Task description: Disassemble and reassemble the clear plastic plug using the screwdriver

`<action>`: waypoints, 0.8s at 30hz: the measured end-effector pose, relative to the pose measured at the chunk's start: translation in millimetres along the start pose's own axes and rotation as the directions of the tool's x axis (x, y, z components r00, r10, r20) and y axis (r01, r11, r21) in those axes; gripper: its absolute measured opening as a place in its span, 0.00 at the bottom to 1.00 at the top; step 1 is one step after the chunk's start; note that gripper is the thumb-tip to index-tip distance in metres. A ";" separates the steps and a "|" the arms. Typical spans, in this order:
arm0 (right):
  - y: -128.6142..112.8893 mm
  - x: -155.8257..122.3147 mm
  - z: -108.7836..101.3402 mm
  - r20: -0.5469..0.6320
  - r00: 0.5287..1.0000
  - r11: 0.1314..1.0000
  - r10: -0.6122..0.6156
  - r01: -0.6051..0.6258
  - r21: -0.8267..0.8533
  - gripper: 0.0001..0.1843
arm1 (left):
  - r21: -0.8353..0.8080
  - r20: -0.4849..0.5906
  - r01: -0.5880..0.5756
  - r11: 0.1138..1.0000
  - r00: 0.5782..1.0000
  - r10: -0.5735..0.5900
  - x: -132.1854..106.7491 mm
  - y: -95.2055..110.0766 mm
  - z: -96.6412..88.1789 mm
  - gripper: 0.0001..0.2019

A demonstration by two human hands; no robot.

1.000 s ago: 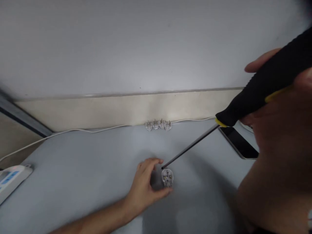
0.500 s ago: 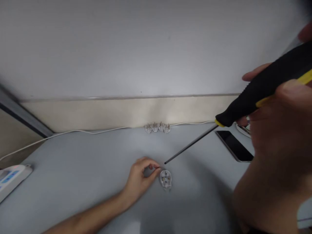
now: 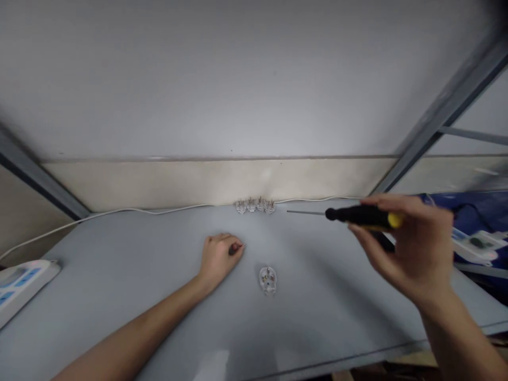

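My right hand (image 3: 408, 243) is shut around a screwdriver (image 3: 363, 215) with a black and yellow handle, its thin shaft pointing left and held above the grey table top (image 3: 159, 296). My left hand (image 3: 219, 258) rests on the table, its fingertips pinching a small dark object (image 3: 235, 248) too small to identify. Just to the right of that hand, a clear plastic plug body (image 3: 268, 280) lies apart from it, with metal parts showing inside.
Several plug parts with metal pins (image 3: 254, 205) stand in a row by the wall, and a white cable (image 3: 166, 210) runs along it. A white power strip (image 3: 19, 286) sits at the left. Another (image 3: 474, 247) lies on blue material (image 3: 472, 217) at the right, beyond a metal frame bar (image 3: 448, 106).
My left hand has drawn back from the plug, now pinching a small dark object. My right hand has dropped lower, and the screwdriver has swung nearly level, its tip away from the plug.
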State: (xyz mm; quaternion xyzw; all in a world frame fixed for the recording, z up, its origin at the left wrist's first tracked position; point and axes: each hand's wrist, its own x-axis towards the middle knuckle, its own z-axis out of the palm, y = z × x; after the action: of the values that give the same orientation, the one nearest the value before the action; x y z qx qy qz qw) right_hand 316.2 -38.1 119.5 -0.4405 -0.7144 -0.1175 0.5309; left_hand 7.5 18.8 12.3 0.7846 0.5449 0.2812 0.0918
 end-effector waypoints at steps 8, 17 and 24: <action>-2.2 -127.5 -3.5 0.161 0.987 0.981 -0.026 0.057 -0.188 0.10 | -0.043 -0.045 0.054 0.998 0.997 -0.056 7.6 -9.7 5.0 0.01; 1.2 -160.0 2.5 0.465 0.877 0.981 0.119 -0.030 -0.193 0.09 | -0.170 0.019 0.032 0.985 0.999 -0.029 -37.9 18.4 -13.6 0.12; -30.6 -103.7 16.7 0.352 0.922 0.986 0.164 -0.163 -0.031 0.07 | -0.128 0.217 -0.036 0.991 0.974 0.063 -59.7 42.4 4.9 0.40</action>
State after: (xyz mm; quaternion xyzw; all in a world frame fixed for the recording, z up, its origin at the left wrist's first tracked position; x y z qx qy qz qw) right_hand 287.1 -97.7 32.4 -0.5127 -0.7588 0.0078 0.4015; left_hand 29.4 -51.1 6.9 0.8172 0.4932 0.2276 0.1929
